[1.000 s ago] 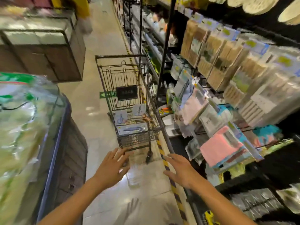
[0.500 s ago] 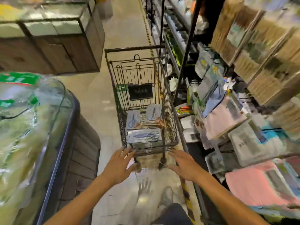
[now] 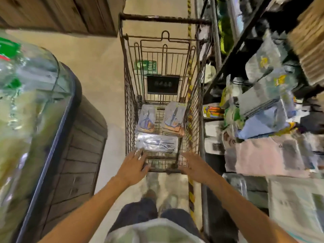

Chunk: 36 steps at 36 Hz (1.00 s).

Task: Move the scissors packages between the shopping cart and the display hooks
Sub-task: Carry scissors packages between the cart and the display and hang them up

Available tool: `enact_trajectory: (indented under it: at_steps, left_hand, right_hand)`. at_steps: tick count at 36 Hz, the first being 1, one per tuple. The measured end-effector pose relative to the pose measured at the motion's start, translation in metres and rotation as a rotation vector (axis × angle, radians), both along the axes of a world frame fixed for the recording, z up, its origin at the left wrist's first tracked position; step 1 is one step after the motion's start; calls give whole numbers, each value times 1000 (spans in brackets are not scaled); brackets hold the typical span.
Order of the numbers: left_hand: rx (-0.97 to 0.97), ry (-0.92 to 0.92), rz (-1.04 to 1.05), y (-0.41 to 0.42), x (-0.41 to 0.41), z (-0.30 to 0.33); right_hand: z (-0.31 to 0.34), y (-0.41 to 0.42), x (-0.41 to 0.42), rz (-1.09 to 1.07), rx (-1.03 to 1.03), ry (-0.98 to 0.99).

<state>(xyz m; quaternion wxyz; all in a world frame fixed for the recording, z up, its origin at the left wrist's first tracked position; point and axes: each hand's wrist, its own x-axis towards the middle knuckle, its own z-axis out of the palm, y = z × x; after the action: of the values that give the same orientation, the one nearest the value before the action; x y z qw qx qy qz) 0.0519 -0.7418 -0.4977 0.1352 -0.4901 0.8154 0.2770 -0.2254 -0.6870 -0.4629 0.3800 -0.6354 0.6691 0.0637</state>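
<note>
I see the nearest scissors package (image 3: 157, 143) lying crosswise in the cart (image 3: 164, 19), just past my left hand (image 3: 134, 164), whose fingers (image 3: 138, 152) are spread and empty, nearer than my right hand (image 3: 194, 166).

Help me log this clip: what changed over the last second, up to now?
The person closed in on the shopping cart. The left hand and right hand, which were short of it with fingers spread, now reach its near edge; whether they grip it is unclear. The scissors packages lie in the cart as before, none taken out.
</note>
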Motion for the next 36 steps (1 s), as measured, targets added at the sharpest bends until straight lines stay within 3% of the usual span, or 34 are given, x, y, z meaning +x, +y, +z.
enact_trajectory:
  at_steps: [10, 17, 25, 32, 36]
  left_hand:
    - [224, -51, 112, -58, -10, -73]
    - [162, 77, 117, -78, -19, -104]
    - [277, -42, 174, -94, -25, -168]
    - [321, -102, 268, -96, -31, -214]
    - [358, -116, 278, -88, -30, -236]
  right_hand:
    - [-63, -69, 4, 22, 121, 36]
    - [-105, -112, 12, 49, 194, 43]
    - [-203, -153, 9, 102, 232, -40]
    - [-300, -167, 22, 190, 1, -47]
    - [-324, -175, 34, 268, -70, 17]
